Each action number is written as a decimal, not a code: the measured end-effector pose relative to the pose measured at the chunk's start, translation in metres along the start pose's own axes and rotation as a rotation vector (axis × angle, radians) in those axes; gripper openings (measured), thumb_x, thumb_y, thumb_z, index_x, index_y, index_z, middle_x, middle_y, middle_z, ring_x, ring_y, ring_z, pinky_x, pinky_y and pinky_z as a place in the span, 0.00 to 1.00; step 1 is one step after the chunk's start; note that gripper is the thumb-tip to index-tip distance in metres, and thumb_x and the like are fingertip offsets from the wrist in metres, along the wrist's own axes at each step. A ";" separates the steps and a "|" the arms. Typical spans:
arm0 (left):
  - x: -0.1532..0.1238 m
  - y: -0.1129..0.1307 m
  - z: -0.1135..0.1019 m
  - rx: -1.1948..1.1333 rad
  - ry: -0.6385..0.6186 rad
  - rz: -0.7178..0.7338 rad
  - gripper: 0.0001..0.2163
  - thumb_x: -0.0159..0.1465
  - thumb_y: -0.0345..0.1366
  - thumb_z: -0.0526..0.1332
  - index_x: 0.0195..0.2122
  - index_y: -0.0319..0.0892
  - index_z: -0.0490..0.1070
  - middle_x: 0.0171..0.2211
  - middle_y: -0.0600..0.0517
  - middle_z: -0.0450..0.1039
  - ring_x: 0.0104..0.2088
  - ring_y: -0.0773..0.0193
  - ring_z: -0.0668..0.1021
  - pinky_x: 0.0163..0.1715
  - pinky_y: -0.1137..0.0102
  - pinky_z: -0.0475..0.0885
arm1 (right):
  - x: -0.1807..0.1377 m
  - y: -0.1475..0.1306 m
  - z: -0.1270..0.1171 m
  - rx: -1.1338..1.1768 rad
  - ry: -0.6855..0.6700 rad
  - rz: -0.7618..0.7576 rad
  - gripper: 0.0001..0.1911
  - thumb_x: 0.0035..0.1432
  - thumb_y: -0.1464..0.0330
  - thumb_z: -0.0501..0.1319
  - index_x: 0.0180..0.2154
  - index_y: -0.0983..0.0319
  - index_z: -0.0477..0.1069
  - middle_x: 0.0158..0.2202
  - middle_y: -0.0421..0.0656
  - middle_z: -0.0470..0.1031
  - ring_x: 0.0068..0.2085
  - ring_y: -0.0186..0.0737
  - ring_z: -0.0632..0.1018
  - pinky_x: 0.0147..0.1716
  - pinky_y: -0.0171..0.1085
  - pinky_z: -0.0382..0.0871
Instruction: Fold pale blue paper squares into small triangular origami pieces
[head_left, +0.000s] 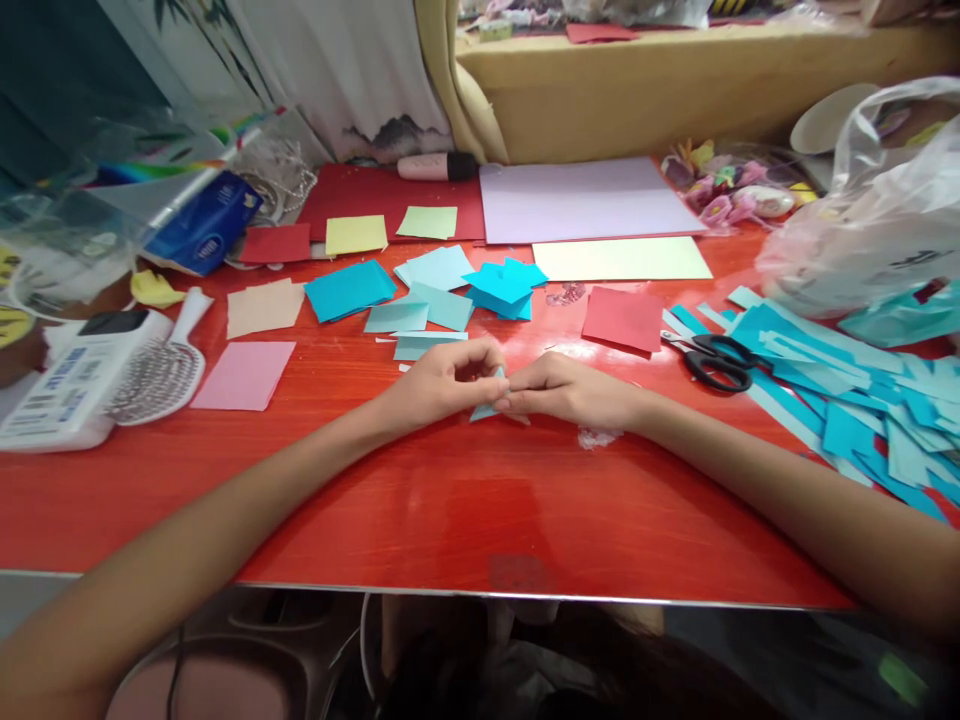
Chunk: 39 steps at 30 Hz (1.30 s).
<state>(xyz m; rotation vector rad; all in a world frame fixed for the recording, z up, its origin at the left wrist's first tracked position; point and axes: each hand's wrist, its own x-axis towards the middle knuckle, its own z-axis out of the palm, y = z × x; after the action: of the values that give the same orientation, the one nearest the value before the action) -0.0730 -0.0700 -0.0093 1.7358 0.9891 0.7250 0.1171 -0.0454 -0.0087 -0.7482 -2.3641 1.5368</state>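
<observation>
My left hand (461, 378) and my right hand (574, 388) meet over the middle of the red table. Between them is a small folded piece of light blue paper (484, 411), pinched by the fingers of both. Part of the paper is hidden behind my fingertips. Just beyond my hands lie pale blue paper squares (435, 305), and brighter blue squares (504, 287) are stacked beside them. Another blue stack (349, 290) is to the left. A red paper square (622, 319) lies past my right hand.
Black-handled scissors (716, 362) lie at right beside a heap of blue paper strips (862, 385). A plastic bag (870, 230) stands behind them. At left are a white hairbrush (161, 370), a pink paper square (244, 376) and a white box (75, 390). A lilac sheet (585, 200) lies at the back.
</observation>
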 end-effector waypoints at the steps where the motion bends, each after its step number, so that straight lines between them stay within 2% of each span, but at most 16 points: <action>1: 0.000 0.000 0.000 -0.015 -0.026 -0.002 0.07 0.58 0.38 0.60 0.27 0.41 0.65 0.24 0.56 0.66 0.24 0.70 0.68 0.23 0.74 0.63 | 0.000 0.000 0.000 0.017 -0.015 0.003 0.19 0.61 0.62 0.54 0.20 0.62 0.62 0.19 0.35 0.57 0.21 0.28 0.58 0.23 0.33 0.51; 3: 0.000 0.001 0.000 -0.039 -0.042 -0.002 0.06 0.57 0.37 0.61 0.27 0.41 0.67 0.24 0.55 0.69 0.25 0.70 0.70 0.25 0.74 0.65 | -0.001 0.001 0.000 0.049 -0.041 -0.001 0.18 0.61 0.62 0.54 0.21 0.62 0.63 0.20 0.35 0.58 0.22 0.28 0.58 0.24 0.33 0.51; 5: -0.001 0.003 0.001 -0.095 -0.006 -0.027 0.07 0.56 0.37 0.62 0.25 0.40 0.69 0.23 0.55 0.70 0.25 0.70 0.71 0.25 0.74 0.66 | 0.000 0.002 0.000 0.091 -0.047 -0.007 0.18 0.61 0.62 0.54 0.21 0.62 0.64 0.20 0.35 0.59 0.22 0.28 0.59 0.23 0.33 0.51; 10: -0.001 0.003 0.002 -0.349 0.105 -0.177 0.07 0.55 0.34 0.62 0.22 0.39 0.69 0.13 0.57 0.66 0.14 0.71 0.69 0.17 0.74 0.63 | 0.003 0.001 0.000 0.206 -0.011 -0.004 0.20 0.60 0.59 0.56 0.19 0.62 0.60 0.19 0.34 0.55 0.22 0.28 0.57 0.23 0.33 0.50; 14: 0.001 0.001 0.002 -0.384 0.112 -0.177 0.10 0.57 0.38 0.61 0.22 0.39 0.67 0.13 0.56 0.67 0.14 0.71 0.69 0.18 0.74 0.64 | 0.004 0.003 -0.002 0.239 -0.020 0.004 0.20 0.60 0.57 0.57 0.21 0.62 0.60 0.19 0.33 0.55 0.21 0.28 0.56 0.21 0.33 0.49; 19: 0.002 0.000 0.009 -0.193 0.192 -0.157 0.14 0.63 0.48 0.55 0.29 0.42 0.63 0.15 0.60 0.64 0.14 0.73 0.65 0.15 0.76 0.59 | 0.006 0.010 0.000 0.300 0.109 -0.003 0.19 0.63 0.56 0.51 0.27 0.63 0.63 0.19 0.33 0.56 0.20 0.28 0.58 0.20 0.32 0.50; 21: 0.001 0.000 0.011 -0.043 0.213 -0.141 0.16 0.63 0.49 0.54 0.27 0.41 0.62 0.16 0.59 0.63 0.15 0.74 0.63 0.16 0.76 0.57 | 0.007 0.013 0.001 0.336 0.189 -0.016 0.18 0.64 0.57 0.49 0.28 0.62 0.62 0.19 0.33 0.55 0.20 0.28 0.58 0.20 0.32 0.51; 23: 0.000 -0.001 0.011 0.053 0.213 -0.130 0.18 0.63 0.49 0.54 0.23 0.40 0.62 0.17 0.58 0.62 0.16 0.75 0.62 0.16 0.76 0.57 | 0.007 0.014 0.003 0.300 0.213 -0.033 0.18 0.64 0.57 0.49 0.28 0.62 0.61 0.20 0.34 0.56 0.20 0.28 0.59 0.20 0.32 0.52; 29: -0.002 -0.005 0.007 0.041 0.176 -0.097 0.18 0.62 0.49 0.54 0.25 0.40 0.65 0.15 0.58 0.62 0.13 0.75 0.60 0.13 0.76 0.54 | 0.008 0.018 0.004 0.177 0.220 -0.107 0.18 0.63 0.56 0.50 0.29 0.62 0.62 0.22 0.34 0.59 0.21 0.28 0.60 0.21 0.31 0.54; 32: -0.001 -0.008 0.005 0.053 0.164 -0.051 0.17 0.63 0.49 0.53 0.27 0.40 0.66 0.16 0.58 0.65 0.11 0.75 0.60 0.13 0.76 0.55 | 0.010 0.022 0.002 0.245 0.228 -0.116 0.18 0.62 0.54 0.51 0.30 0.62 0.63 0.19 0.33 0.60 0.19 0.28 0.63 0.21 0.31 0.57; 36: 0.001 -0.010 0.004 0.100 0.174 -0.005 0.17 0.63 0.48 0.53 0.28 0.39 0.68 0.19 0.55 0.70 0.12 0.75 0.60 0.14 0.75 0.55 | 0.014 0.026 0.002 0.407 0.225 -0.129 0.19 0.57 0.53 0.56 0.30 0.63 0.65 0.23 0.36 0.68 0.17 0.25 0.64 0.17 0.30 0.56; 39: -0.001 -0.005 0.001 0.127 0.213 0.032 0.17 0.63 0.48 0.53 0.29 0.39 0.69 0.19 0.55 0.71 0.14 0.74 0.60 0.16 0.75 0.56 | 0.015 0.025 0.002 0.444 0.283 -0.136 0.19 0.57 0.53 0.57 0.28 0.63 0.65 0.22 0.36 0.68 0.17 0.25 0.65 0.17 0.30 0.56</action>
<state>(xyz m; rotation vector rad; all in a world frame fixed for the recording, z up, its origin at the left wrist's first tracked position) -0.0737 -0.0701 -0.0140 1.8135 1.1765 0.8988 0.1107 -0.0311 -0.0334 -0.6332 -1.7481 1.6836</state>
